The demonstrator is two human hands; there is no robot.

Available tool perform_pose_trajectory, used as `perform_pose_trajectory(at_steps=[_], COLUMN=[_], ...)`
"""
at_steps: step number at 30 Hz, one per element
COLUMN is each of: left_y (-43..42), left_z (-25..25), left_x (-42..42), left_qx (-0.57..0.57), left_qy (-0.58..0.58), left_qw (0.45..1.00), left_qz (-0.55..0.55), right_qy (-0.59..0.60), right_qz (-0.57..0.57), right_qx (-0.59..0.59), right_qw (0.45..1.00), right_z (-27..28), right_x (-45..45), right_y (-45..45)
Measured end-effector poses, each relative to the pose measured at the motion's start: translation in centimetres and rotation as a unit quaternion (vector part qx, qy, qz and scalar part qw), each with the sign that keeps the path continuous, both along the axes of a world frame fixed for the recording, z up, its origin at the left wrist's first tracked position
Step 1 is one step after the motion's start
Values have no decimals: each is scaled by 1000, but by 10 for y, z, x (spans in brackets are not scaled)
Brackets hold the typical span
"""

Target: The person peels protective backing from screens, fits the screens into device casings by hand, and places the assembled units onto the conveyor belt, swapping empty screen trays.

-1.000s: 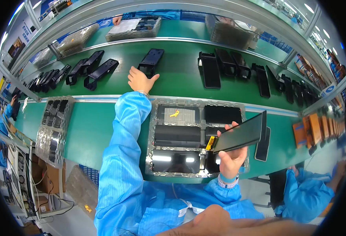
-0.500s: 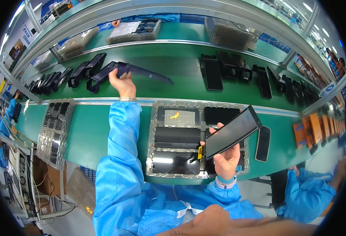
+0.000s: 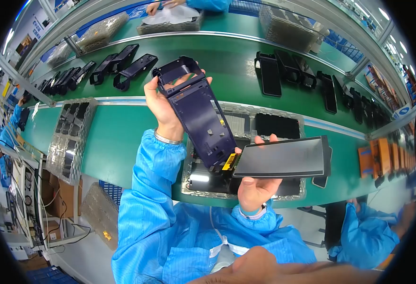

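My left hand [image 3: 166,109] grips a dark plastic device housing [image 3: 202,120] by its open frame end, with the hollow inner side facing me. My right hand [image 3: 256,191] holds a display screen [image 3: 281,158] from below, tilted, its grey face upward. A yellow flex tab [image 3: 230,162] sticks out of the screen's left end, close to the housing's lower end; whether they touch I cannot tell. Beneath both lies a clear plastic tray [image 3: 302,190] with black screens [image 3: 277,126] in its compartments, partly covered by the housing and my hands.
More dark housings [image 3: 136,71] stand along the green belt [image 3: 208,52] at left, and several devices [image 3: 270,75] at right. Another clear tray [image 3: 70,142] lies at left. Orange holders [image 3: 366,161] line the right. A co-worker's hands [image 3: 163,5] are across the belt.
My left hand has lifted the housing off the belt, brought it toward me and turned its inner side up. My right hand has swung the screen nearly level, its yellow tab now near the housing.
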State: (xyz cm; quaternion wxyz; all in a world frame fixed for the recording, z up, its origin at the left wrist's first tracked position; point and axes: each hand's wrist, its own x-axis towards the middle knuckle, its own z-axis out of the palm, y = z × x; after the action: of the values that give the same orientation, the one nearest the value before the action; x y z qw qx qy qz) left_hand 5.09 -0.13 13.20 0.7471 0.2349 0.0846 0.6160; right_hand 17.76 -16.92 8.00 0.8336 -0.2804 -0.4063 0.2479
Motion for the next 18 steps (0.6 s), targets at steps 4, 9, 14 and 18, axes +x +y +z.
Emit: perform_pose_trajectory(at_steps=[4, 9, 14, 18], left_y=[-2, -4, -8, -13], left_z=[1, 3, 1, 4], left_x=[0, -1, 0, 1], left_qx=[2, 19, 47, 43], left_qy=[-1, -2, -37, -39], left_qw=[1000, 1000, 998, 998], left_qz=[11, 6, 15, 36], right_qy=[-54, -53, -115, -132], right_qz=[-32, -63, -32, -30], right_qx=[-11, -32, -35, -61], right_qw=[998, 996, 992, 989], right_z=[-5, -8, -16, -21], right_x=[5, 12, 8, 4], right_y=[0, 2, -7, -9])
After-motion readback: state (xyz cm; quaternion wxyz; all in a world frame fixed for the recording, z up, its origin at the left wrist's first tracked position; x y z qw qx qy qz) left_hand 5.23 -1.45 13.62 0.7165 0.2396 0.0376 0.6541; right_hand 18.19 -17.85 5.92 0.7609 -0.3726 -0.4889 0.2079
